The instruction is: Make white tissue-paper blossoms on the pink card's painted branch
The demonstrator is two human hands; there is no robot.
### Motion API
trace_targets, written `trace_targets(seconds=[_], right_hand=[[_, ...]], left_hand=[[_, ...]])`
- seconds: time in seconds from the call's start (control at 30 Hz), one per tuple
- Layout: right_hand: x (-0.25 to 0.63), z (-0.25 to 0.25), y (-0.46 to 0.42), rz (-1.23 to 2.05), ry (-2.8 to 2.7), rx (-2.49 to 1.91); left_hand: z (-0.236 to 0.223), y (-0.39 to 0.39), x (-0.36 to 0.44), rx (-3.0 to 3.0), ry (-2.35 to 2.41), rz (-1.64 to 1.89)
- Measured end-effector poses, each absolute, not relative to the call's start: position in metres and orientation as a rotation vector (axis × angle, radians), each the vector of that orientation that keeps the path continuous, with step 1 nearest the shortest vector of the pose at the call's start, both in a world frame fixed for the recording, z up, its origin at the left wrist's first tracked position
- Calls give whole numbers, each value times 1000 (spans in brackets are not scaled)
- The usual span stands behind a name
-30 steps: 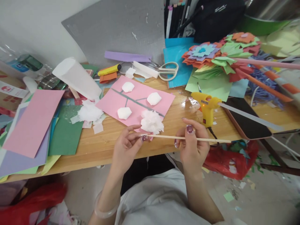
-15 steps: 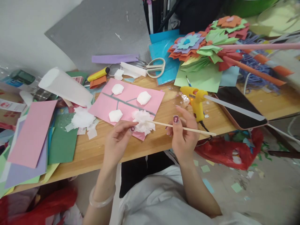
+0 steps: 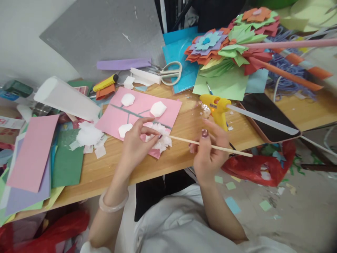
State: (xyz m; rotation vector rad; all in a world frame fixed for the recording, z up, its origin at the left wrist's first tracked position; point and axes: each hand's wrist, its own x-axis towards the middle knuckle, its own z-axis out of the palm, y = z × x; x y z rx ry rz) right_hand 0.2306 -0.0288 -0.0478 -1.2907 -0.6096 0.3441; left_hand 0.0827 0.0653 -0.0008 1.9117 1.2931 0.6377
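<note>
My right hand [image 3: 210, 153] is closed around a thin wooden stick [image 3: 230, 150], thumb on top. The stick's left end meets a fluffy cluster of white paper pieces [image 3: 164, 142] on a pink card [image 3: 168, 109]. My left hand [image 3: 140, 142] reaches over that cluster, thumb and forefinger pinched together on white paper at its surface. Dark branching lines run across the card. Several white paper pads, among them the upper right one [image 3: 158, 109], sit on it near the lines. Part of the cluster is hidden behind my left fingers.
A yellow glue gun [image 3: 217, 109] with a glue stick stands right of the card, near a phone [image 3: 271, 116]. Loose white pieces [image 3: 89, 134], coloured papers [image 3: 33, 153] and a white paper roll [image 3: 68, 100] are left. Scissors [image 3: 172, 72] and paper flowers [image 3: 207, 44] lie behind.
My left hand has moved right and over the white cluster, its fingertips now farther across it. The right hand and stick have shifted slightly right. The whole view has shifted a little.
</note>
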Motion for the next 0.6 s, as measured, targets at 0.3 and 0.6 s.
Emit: trace_targets(seconds=[0.3,0.6], right_hand=[[226,-47,-29,228,-767,-1375],[227,-47,-30,192,-835,-1422]], left_hand=[[2,71,86,2099,1178,569],[-2,79,86,2239,1066,499]])
